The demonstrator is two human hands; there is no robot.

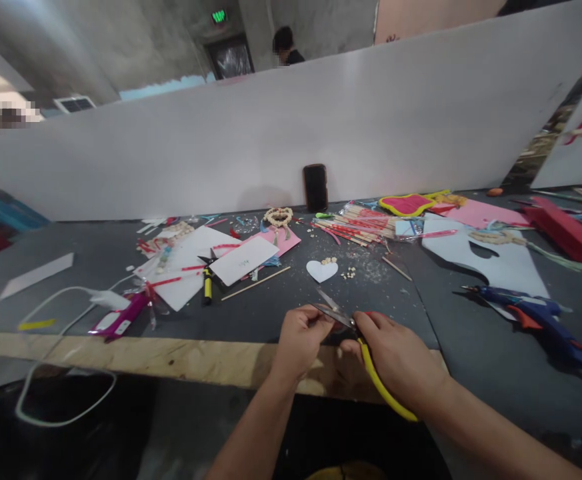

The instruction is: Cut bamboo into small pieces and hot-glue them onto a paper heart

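In my right hand is a pair of scissors with yellow and red handles, its blades parted and pointing up and left. My left hand is closed in a pinch close against the blades, and what sits between its fingers is too small to make out. Just beyond the blades a white paper heart lies on the dark table, with several small pale round pieces along its upper right edge. More loose pale pieces lie right of the heart.
A blue glue gun lies at the right, its cord running off the edge. Left are a purple power strip, yellow-handled pliers and white cards. A phone leans on the white partition. Red-striped sticks lie behind.
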